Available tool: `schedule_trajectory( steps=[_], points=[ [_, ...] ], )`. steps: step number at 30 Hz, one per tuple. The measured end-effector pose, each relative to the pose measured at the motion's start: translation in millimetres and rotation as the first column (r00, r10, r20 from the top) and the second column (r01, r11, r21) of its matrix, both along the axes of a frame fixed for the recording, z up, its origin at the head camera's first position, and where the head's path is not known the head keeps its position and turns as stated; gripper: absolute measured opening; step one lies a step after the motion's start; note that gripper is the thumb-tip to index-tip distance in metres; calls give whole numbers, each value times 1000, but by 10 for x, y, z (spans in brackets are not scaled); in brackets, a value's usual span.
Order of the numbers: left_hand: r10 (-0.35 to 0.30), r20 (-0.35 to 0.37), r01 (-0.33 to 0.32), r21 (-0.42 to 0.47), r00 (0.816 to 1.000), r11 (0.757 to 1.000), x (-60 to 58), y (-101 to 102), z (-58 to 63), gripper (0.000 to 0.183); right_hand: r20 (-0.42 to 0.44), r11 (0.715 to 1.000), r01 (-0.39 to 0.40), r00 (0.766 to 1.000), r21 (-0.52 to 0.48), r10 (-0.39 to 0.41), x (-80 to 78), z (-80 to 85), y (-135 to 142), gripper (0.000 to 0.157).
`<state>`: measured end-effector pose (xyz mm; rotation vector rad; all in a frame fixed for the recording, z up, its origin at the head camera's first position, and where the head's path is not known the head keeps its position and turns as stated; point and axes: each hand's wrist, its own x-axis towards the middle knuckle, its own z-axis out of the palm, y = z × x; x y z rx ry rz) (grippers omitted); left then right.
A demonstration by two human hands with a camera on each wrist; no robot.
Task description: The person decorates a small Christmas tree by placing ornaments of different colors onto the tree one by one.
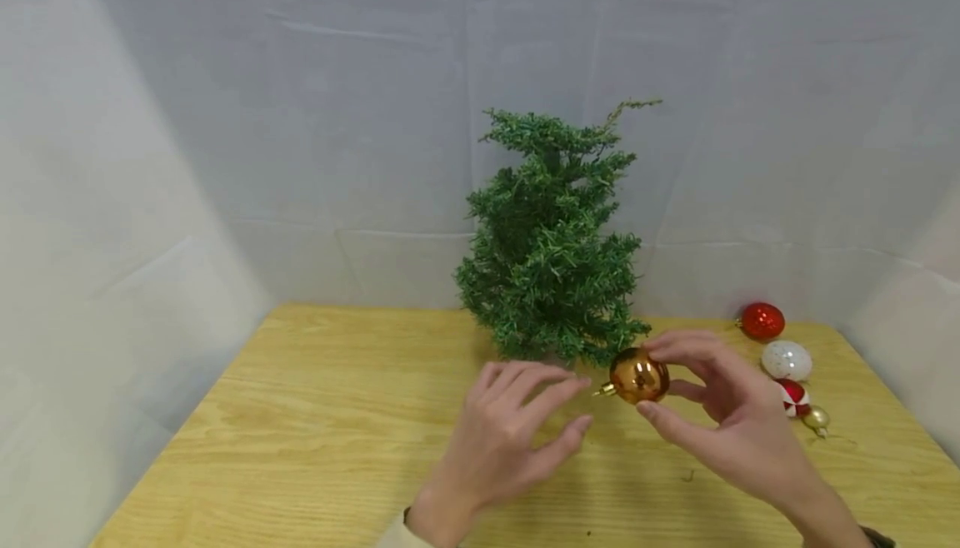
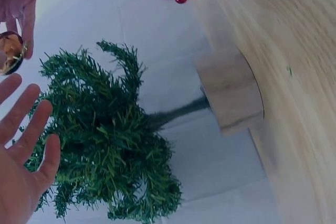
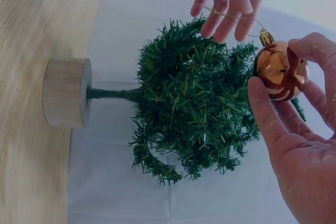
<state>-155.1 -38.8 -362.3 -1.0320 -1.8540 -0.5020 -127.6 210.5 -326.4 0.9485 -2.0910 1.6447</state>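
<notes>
Between the fingertips and thumb of my right hand is a shiny copper-gold Christmas bauble. Its gold cap points left toward the other hand, and a thin gold string loop trails from it. My left hand is held near the cap with fingers spread, holding nothing; in the right wrist view the string reaches close to its fingers. Just behind both hands stands a small artificial Christmas tree, whose round wooden base shows in the wrist views.
On the wooden table to the right lie more ornaments: a red bauble, a white speckled one, a red-and-white one partly behind the right hand, and a small gold one. A pale cloth backdrop hangs behind the table.
</notes>
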Motion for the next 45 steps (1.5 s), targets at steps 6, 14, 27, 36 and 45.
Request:
schedule_trajectory(
  steps=[6,14,27,36,45],
  points=[
    [-11,61,6,73,998,997,33,50,-7,13,4,1000,3,1000,5,-3,-6,-23,-13,48],
    [86,-53,-80,104,995,991,21,35,-33,9,-8,1000,-6,1000,26,7,-9,-67,-42,53],
    [173,-173,-150,141,969,979,-28,11,-31,20,-154,979,73,987,190,-43,-56,-129,-95,49],
    [151,-121,-128,182,981,975,-87,-17,-10,14,-217,969,90,975,229,-39,-110,-156,-136,48],
    [164,-105,-144,173,981,974,-113,-21,3,10,-269,955,158,959,253,-87,-146,-188,-215,47]
  ],
)
